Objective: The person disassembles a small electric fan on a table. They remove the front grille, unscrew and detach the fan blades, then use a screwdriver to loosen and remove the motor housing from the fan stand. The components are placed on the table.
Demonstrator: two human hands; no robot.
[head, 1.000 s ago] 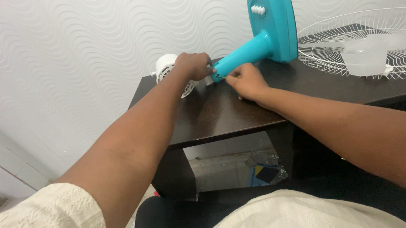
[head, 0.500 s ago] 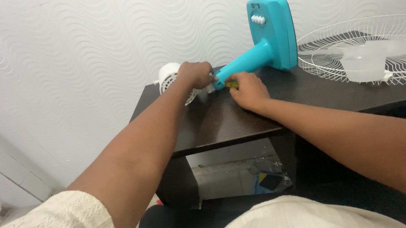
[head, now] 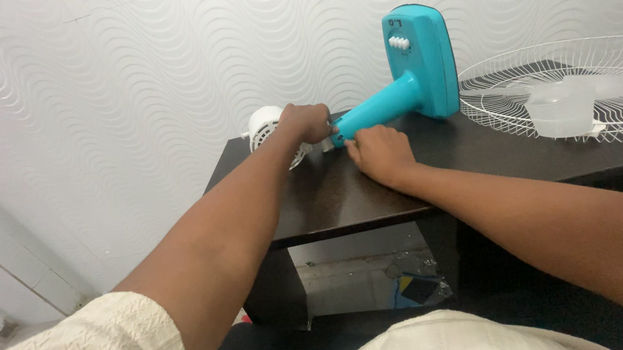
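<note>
A teal fan stand lies on its side on the dark table, its flat base upright at the back and its neck pointing left. At the neck's end sits the white motor housing. My left hand grips that joint, fingers wrapped over the housing. My right hand rests on the tabletop just below the neck's end, fingers curled and touching the teal tip. The small yellow tool seen in it a moment earlier is hidden under the fingers.
A white wire fan grille lies flat at the right of the table, with a translucent plastic piece on it. A white wavy-patterned wall stands right behind. Under the table lies crumpled plastic wrap.
My right hand has slid left and closer under the neck's end, and its fingers now cover the yellow tool. The left hand keeps its grip on the housing.
</note>
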